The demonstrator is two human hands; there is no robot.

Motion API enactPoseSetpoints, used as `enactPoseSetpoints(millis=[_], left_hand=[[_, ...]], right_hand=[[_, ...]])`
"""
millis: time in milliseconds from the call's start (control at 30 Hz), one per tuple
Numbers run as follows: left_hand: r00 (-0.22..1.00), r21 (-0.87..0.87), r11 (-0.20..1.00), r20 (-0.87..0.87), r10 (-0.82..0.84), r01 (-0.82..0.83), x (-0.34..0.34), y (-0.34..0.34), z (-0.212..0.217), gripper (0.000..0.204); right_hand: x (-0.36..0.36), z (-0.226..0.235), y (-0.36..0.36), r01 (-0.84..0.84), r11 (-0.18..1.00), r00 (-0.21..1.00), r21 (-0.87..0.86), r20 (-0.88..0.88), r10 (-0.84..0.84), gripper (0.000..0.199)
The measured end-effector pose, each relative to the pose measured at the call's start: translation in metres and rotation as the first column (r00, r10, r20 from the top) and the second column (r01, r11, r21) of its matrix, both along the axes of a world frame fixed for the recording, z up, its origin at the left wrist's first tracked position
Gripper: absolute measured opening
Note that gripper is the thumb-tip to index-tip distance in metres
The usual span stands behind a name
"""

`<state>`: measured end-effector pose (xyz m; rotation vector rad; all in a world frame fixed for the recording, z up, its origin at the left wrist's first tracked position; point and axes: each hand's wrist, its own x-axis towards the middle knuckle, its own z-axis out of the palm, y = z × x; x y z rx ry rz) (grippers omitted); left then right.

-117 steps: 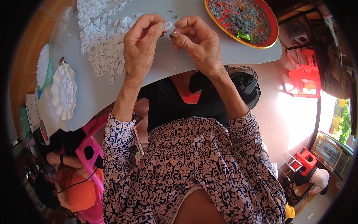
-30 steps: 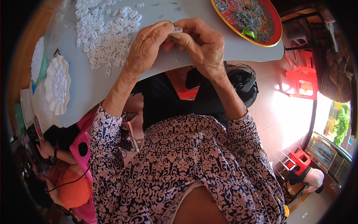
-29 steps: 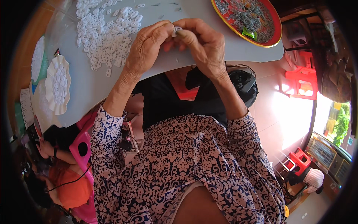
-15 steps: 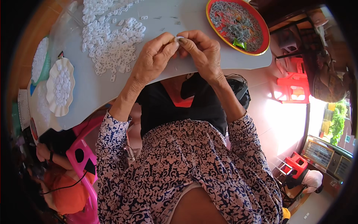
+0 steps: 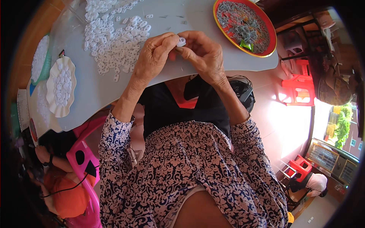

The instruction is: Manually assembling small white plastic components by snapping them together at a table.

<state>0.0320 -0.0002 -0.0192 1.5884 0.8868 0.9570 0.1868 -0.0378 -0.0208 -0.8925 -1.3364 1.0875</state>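
Pcs pile [image 5: 118, 49] L of tray [image 5: 271, 36]

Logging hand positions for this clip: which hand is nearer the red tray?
Right. In the picture, the right hand lies lower left of the red tray, apart from it; the left hand is farther off, left of the right hand.

A pink chair [image 5: 81, 152] stands at lower left, a co-worker in an orange top [image 5: 70, 195] beside it. Sunlight [image 5: 291, 127] brightens the floor [image 5: 262, 110] at right — a red stool [image 5: 299, 91] stands near it. Lower down, a second red stool [image 5: 299, 169] is beside a person [image 5: 316, 183] — greenery [image 5: 344, 127] shows outside.
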Motion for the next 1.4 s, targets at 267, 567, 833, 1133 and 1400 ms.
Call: enactPoseSetpoints(millis=[267,567,833,1133,1400], left_hand=[[1.0,0.023,1.0,-0.002,0.005,-0.005,0.004,-0.003,0.0,0.032],[1.0,-0.004,1.0,-0.009,-0.013,0.013,0.002,-0.001,-0.003,0.032],[0.999,0.022,1.0,-0.029,-0.014,0.014,0.001,-0.001,-0.002,0.032],[0.999,0.018,1.0,-0.036,-0.008,0.009,0.002,0.002,-0.006,0.033],[0.998,0.09,0.994,-0.035,-0.06,0.063,0.004,0.001,-0.007,0.032]], right_hand=[[0.003,-0.019,0.004,0.125,0.982,0.954,0.139,0.255,-0.157,0.018],[0.001,-0.007,0.0,0.123,0.987,0.967,0.105,0.212,-0.143,0.017],[-0.001,-0.012,0.001,0.137,0.984,0.963,0.111,0.217,-0.159,0.019],[0.003,-0.014,0.004,0.053,0.998,0.995,0.045,0.085,-0.056,0.018],[0.01,-0.012,0.007,0.065,0.997,0.996,-0.033,0.062,-0.063,0.017]])
